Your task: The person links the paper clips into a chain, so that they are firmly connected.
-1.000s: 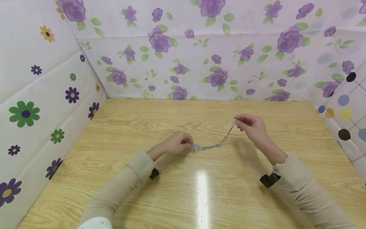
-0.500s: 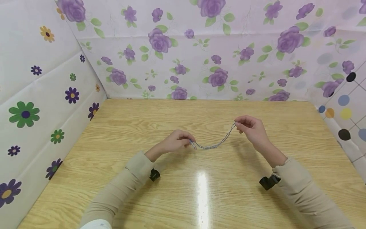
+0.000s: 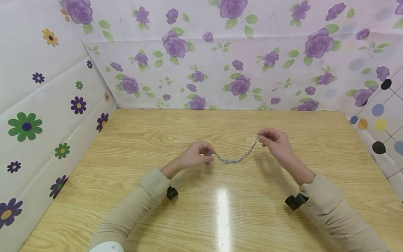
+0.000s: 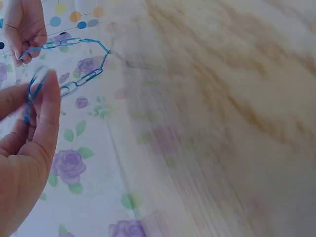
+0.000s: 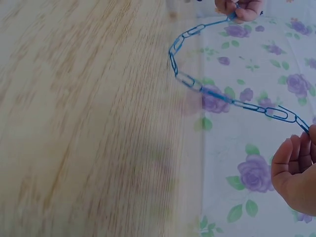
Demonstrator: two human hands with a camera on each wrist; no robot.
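A chain of linked blue paper clips (image 3: 233, 161) sags between both hands above the table. My left hand (image 3: 196, 154) pinches its left end between thumb and fingers, with some clips bunched there, partly hidden by the fingers. In the left wrist view those clips (image 4: 35, 94) look blurred between thumb and fingertips. Higher and farther right, my right hand (image 3: 277, 141) pinches the chain's other end clip. From the right wrist, the paper clip chain (image 5: 217, 94) shows as a curve of several links, and the right hand (image 5: 296, 170) is cut off by the frame edge.
The light wooden table (image 3: 151, 133) reflects a bright streak of light near its front. A wall covering with purple roses (image 3: 195, 52) rises along the back edge. Flower-printed and dotted coverings stand at the left and right sides.
The left hand has risen slightly, and its fingers have shifted around the bunched clips, whose dangling end now lies among the fingers. The right hand has lowered a little, still pinching its end.
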